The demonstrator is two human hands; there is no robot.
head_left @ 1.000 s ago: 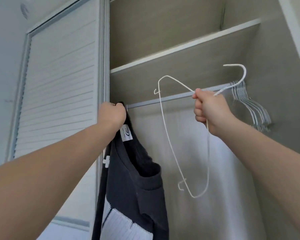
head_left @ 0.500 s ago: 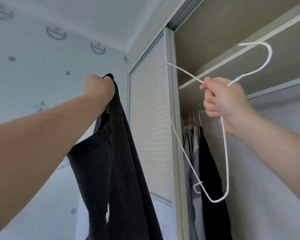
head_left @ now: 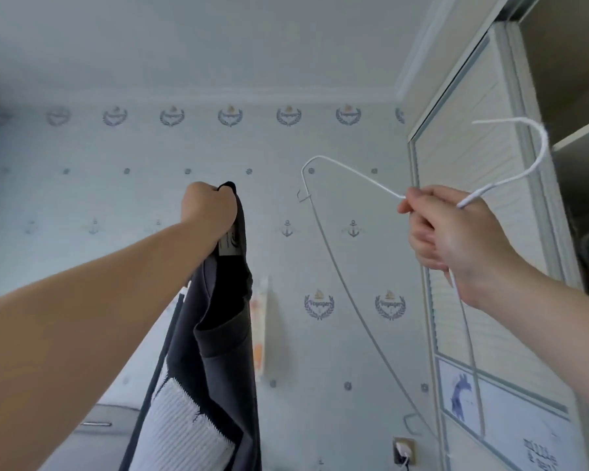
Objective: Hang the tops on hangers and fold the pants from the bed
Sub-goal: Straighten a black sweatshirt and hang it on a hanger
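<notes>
Two fists are up: your left hand (head_left: pixel 208 207) has its fingers clenched on the collar of the dark top (head_left: pixel 218 334), which hangs straight below them, while well to their right your right hand (head_left: pixel 456 232) curls round the neck of the wire hanger (head_left: pixel 470 201), long axis dangling steeply downward.

A bedroom in a home. Pale blue wallpaper (head_left: pixel 184 158) printed with small anchors (head_left: pixel 353 228) and laurel crests (head_left: pixel 319 304) reading "Voyager" runs up to a white ceiling cornice (head_left: pixel 218 96). At right stands a wardrobe with a white louvred sliding door (head_left: pixel 470 205) and an inner shelf (head_left: pixel 582 134). A wall socket (head_left: pixel 403 452) sits low down.
</notes>
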